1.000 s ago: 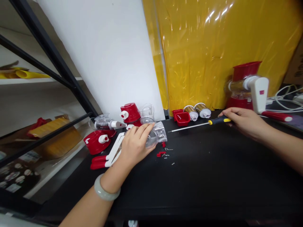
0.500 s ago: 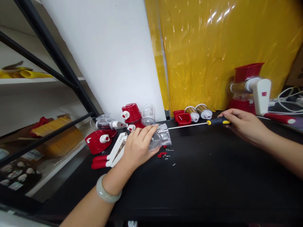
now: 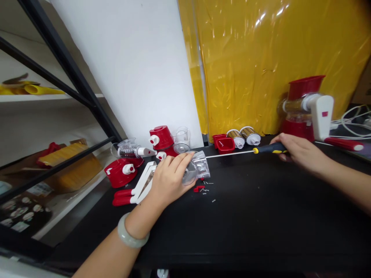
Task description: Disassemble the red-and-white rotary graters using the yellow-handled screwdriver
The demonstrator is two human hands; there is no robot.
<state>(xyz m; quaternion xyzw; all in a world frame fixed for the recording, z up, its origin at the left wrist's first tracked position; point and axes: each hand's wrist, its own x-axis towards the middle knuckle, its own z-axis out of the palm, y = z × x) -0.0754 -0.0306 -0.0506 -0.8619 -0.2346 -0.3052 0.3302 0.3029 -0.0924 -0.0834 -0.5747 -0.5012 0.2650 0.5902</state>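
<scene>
My left hand is closed around a clear plastic housing, which lies on its side just above or on the black table. My right hand grips the dark blue and yellow handle of a long screwdriver. Its shaft runs level to the left and meets the open end of the housing; the tip itself I cannot make out. Below the housing lie a small red plastic piece and several small screws or pins. White cranks with red handles rest left of my left hand.
Two drum graters and a red tray line the back. An assembled red-and-clear rotary grater stands at the right beside white cables. Red bases sit at the left, near a black-framed shelf.
My right hand has shifted its hold towards the butt of the screwdriver handle, showing more of the handle. My left hand and the clear housing stay in place.
</scene>
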